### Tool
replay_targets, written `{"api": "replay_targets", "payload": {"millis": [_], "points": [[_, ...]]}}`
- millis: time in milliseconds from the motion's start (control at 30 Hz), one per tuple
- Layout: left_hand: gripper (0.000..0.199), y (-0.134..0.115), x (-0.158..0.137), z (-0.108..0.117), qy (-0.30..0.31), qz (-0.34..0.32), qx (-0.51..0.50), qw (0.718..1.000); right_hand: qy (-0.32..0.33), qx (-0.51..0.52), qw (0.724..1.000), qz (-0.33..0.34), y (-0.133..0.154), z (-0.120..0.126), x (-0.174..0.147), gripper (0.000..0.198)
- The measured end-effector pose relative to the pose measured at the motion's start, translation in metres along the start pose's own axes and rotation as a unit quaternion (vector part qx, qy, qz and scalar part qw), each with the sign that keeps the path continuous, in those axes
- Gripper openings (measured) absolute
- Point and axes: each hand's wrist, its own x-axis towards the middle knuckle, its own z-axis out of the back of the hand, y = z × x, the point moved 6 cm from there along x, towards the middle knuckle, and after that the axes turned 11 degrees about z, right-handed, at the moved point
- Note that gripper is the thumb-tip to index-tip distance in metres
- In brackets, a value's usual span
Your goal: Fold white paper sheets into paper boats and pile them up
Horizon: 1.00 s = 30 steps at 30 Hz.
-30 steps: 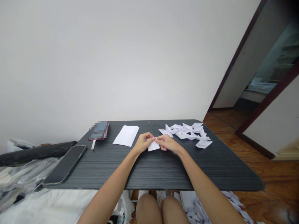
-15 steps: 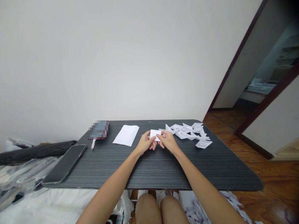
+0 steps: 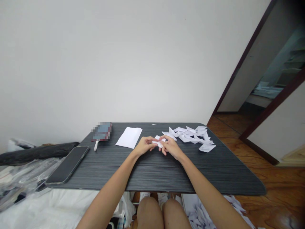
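Observation:
Between my hands, just above the dark table [image 3: 157,175], is a small folded piece of white paper [image 3: 159,144]. My left hand [image 3: 145,145] pinches its left side between thumb and fingers. From the right, my right hand [image 3: 172,147] grips the other side, its lower fingers curled beneath. The fingertips cover part of the paper, so its exact shape is hard to make out. Close to the right hand lie several folded white paper boats [image 3: 190,134]. A stack of white paper sheets [image 3: 129,137] lies left of my left hand.
A black phone [image 3: 68,165] lies at the table's left edge. Behind it is a blurred-out item [image 3: 102,131] with a white strap. A wall stands behind the table. More folded papers [image 3: 201,216] are below the table, and plastic-wrapped goods [image 3: 30,173] are at the left.
The paper has gone from a flat square facing me to a tilted, narrower shape. Both hands have turned, with fingers now over its top edge. The view has shifted slightly.

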Motion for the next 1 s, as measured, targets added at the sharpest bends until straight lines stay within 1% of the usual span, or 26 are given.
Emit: {"api": "replay_targets", "payload": {"millis": [33, 67, 100, 167, 233, 300, 333, 400, 433, 500, 567, 633, 700, 767, 833, 933, 1000], "points": [[0.036, 0.002, -0.001, 0.002, -0.001, -0.001, 0.034, 0.999, 0.008, -0.040, 0.999, -0.002, -0.003, 0.001, -0.001, 0.019], [0.034, 0.002, -0.002, 0.003, -0.010, -0.005, 0.071, 0.997, 0.001, -0.096, 0.995, 0.004, -0.005, 0.004, -0.003, 0.018], [0.030, 0.002, -0.003, 0.004, -0.022, -0.014, 0.114, 0.993, -0.004, -0.161, 0.987, 0.020, -0.005, 0.007, -0.004, 0.016], [0.024, -0.002, -0.006, 0.005, -0.056, -0.043, 0.203, 0.977, -0.006, -0.293, 0.955, 0.053, -0.001, 0.010, -0.008, 0.014], [0.021, -0.008, -0.010, 0.004, -0.097, -0.069, 0.284, 0.951, -0.008, -0.383, 0.920, 0.088, 0.005, 0.012, -0.012, 0.016], [0.020, -0.012, -0.014, 0.002, -0.125, -0.074, 0.346, 0.927, -0.014, -0.417, 0.898, 0.137, 0.013, 0.012, -0.017, 0.021], [0.020, -0.013, -0.016, 0.002, -0.129, -0.076, 0.367, 0.918, -0.010, -0.422, 0.891, 0.166, 0.017, 0.011, -0.020, 0.025], [0.021, -0.013, -0.020, -0.001, -0.103, -0.096, 0.390, 0.910, 0.018, -0.426, 0.881, 0.207, 0.021, 0.007, -0.026, 0.031], [0.023, -0.012, -0.022, -0.002, -0.081, -0.113, 0.390, 0.910, 0.037, -0.429, 0.877, 0.214, 0.021, 0.006, -0.028, 0.035], [0.025, -0.010, -0.024, -0.001, -0.045, -0.141, 0.377, 0.914, 0.068, -0.443, 0.870, 0.207, 0.019, 0.004, -0.033, 0.041], [0.026, -0.007, -0.023, 0.004, -0.033, -0.146, 0.363, 0.920, 0.084, -0.467, 0.859, 0.191, 0.019, 0.005, -0.035, 0.044], [0.024, -0.005, -0.019, 0.007, -0.035, -0.145, 0.359, 0.921, 0.094, -0.496, 0.845, 0.179, 0.022, 0.006, -0.033, 0.042], [0.022, -0.006, -0.015, 0.008, -0.043, -0.147, 0.361, 0.920, 0.098, -0.518, 0.833, 0.167, 0.025, 0.008, -0.028, 0.034], [0.023, -0.008, -0.013, 0.007, -0.049, -0.155, 0.364, 0.917, 0.093, -0.526, 0.830, 0.159, 0.029, 0.010, -0.021, 0.026], [0.025, -0.011, -0.013, 0.005, -0.051, -0.166, 0.369, 0.913, 0.095, -0.513, 0.835, 0.175, 0.031, 0.009, -0.015, 0.022], [0.028, -0.013, -0.015, 0.003, -0.062, -0.176, 0.378, 0.907, 0.105, -0.457, 0.856, 0.218, 0.030, 0.004, -0.010, 0.021], [0.028, -0.013, -0.016, 0.003, -0.070, -0.181, 0.384, 0.903, 0.085, -0.414, 0.878, 0.224, 0.025, 0.003, -0.008, 0.018]]}}
